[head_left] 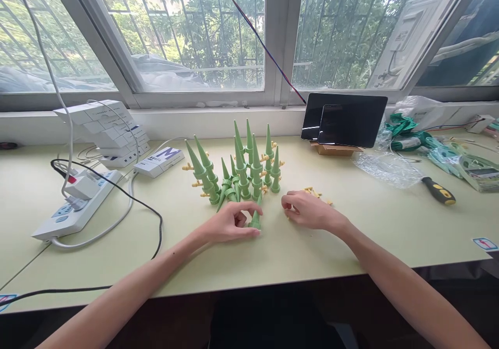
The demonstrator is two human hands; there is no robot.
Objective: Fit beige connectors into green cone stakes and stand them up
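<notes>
My left hand (236, 221) is closed around a green plant watering spike (255, 219), which stands near the table's front, its tip between thumb and fingers. To the right, my right hand (307, 209) rests low over the table with its fingers curled together. A speck of yellow shows at its fingertips, but what they hold is hidden. Small yellow valves (312, 191) lie loose just behind that hand. Beyond my left hand stand several green spikes (255, 169) in a cluster, many with yellow valves on their sides. A few shorter spikes (226, 180) among them carry no visible valve.
On the left are a white power strip (78, 203), cables, stacked white boxes (113, 130) and a flat box (159, 160). Two dark screens (346, 120) lean at the back. A screwdriver (438, 190), clear plastic wrap (385, 169) and green bagged parts (444, 151) lie right.
</notes>
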